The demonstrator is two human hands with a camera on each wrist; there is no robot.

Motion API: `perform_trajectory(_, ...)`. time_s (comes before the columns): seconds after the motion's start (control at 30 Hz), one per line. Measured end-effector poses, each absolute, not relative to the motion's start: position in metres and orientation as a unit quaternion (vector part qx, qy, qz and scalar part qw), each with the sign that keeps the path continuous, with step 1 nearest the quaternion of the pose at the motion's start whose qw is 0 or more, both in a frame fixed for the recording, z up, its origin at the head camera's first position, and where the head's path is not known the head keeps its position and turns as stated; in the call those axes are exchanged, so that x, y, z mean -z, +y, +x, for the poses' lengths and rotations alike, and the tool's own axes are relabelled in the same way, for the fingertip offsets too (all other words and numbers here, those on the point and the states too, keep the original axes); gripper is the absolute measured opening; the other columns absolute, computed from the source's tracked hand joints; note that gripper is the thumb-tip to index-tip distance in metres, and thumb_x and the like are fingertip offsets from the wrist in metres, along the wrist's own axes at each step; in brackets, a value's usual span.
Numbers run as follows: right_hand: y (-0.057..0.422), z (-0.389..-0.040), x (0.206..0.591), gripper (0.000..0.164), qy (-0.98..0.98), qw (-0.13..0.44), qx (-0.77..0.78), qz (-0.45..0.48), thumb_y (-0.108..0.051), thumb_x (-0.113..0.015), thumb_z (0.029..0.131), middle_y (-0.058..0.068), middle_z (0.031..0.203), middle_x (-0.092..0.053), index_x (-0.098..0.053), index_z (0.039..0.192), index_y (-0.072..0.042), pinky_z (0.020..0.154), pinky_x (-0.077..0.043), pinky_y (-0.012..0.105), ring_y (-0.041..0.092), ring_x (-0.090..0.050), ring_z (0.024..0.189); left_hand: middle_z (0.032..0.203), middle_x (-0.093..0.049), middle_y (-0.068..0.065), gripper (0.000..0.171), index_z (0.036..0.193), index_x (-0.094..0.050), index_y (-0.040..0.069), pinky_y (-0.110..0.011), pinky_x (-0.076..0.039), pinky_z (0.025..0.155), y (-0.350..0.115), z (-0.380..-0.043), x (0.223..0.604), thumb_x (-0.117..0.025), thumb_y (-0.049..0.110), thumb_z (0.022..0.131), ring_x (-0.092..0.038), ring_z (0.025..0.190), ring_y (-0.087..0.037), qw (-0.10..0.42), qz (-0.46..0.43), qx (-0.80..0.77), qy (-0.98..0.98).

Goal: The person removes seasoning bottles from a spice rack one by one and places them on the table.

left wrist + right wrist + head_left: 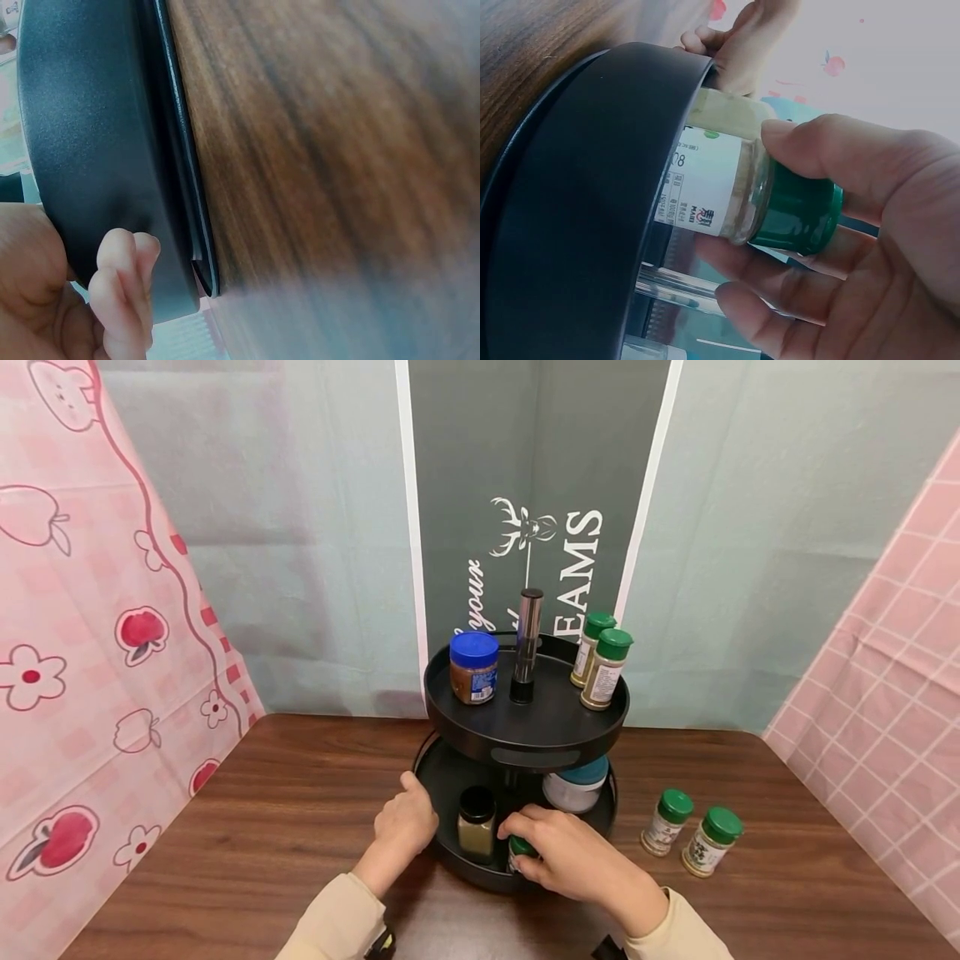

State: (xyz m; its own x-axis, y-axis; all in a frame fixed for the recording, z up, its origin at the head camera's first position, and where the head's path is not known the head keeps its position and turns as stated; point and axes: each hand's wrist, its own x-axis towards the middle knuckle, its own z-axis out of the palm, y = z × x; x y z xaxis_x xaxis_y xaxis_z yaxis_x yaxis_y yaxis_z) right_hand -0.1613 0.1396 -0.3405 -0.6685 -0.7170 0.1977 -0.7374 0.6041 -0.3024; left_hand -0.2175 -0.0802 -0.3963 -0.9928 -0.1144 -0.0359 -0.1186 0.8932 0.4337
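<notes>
A black two-tier round rack (480,739) stands on the table. At the left side of its lower tier (90,150), my left hand (406,821) grips the rim, fingertips against the outer wall. My right hand (566,856) pinches the green lid of a spice jar (712,180) from above. That jar stands inside the front rim of the lower tier, largely hidden by the hand in the head view. Just left of it is a square jar with a black lid (476,827). A white tub with a teal lid (573,789) sits farther back on that tier.
On the upper tier are a blue-lidded jar (473,668), the upright metal post (527,647) and two green-lidded spice jars (606,672). Two more spice jars (662,827) (708,843) stand on the wooden table (322,785), right of the rack. Curtains hang behind and beside it.
</notes>
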Motion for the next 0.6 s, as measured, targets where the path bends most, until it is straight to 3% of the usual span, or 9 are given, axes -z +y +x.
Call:
perform_trajectory(0.27, 0.1382, -0.1596, 0.3406, 0.025, -0.901, 0.028, -0.171, 0.398, -0.012, -0.067, 0.079, -0.002, 0.096, -0.058, -0.06, 0.104, -0.014, 0.063, -0.049, 0.029, 0.008, -0.053, 0.079, 0.068, -0.059, -0.017, 0.046, 0.113, -0.032, -0.005, -0.045, -0.045, 0.052, -0.081, -0.2181, 0.3982, -0.058, 0.012, 0.078, -0.055, 0.059, -0.03, 0.008, -0.063, -0.223, 0.973)
perform_trajectory(0.6, 0.1377, -0.1568, 0.3415, 0.038, -0.907, 0.035, -0.157, 0.39, -0.014, -0.067, 0.079, 0.003, 0.099, -0.055, -0.053, 0.115, -0.01, 0.062, -0.049, 0.031, 0.008, -0.051, 0.074, 0.069, -0.059, -0.017, 0.044, 0.11, -0.033, -0.003, -0.045, -0.046, 0.052, -0.0809, -0.2189, 0.397, -0.058, 0.012, 0.078, -0.056, 0.061, -0.031, 0.004, -0.065, -0.226, 0.972)
